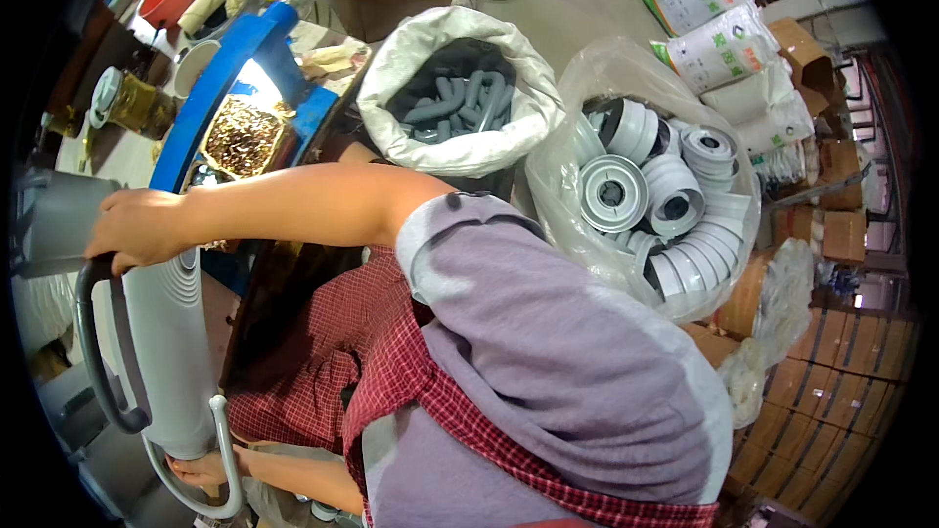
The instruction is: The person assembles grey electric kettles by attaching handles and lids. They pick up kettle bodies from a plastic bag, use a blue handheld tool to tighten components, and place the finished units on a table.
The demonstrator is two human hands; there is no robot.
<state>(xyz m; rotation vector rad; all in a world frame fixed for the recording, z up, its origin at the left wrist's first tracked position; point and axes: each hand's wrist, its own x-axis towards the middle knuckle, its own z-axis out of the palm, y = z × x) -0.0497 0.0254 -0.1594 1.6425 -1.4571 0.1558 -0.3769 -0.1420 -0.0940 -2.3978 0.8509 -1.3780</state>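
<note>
A long pale grey jug-like body (168,352) with a ringed pattern lies in front of me at the left. My right hand (142,225) curls round its far end, at the top of a dark grey curved handle (90,362). A translucent grey container (59,220) stands just beyond those fingers. My left hand (203,469) holds the near end of the body, fingers bent and partly hidden behind a white loop handle (227,460). Whether that white handle belongs to the same piece I cannot tell.
A blue machine frame (210,93) with a lit tray of small metal parts (245,137) stands beyond my forearm. Beside it are a white sack (391,122) of grey curved handles and a clear bag (548,171) of white ring parts. Boxes (831,381) line the right.
</note>
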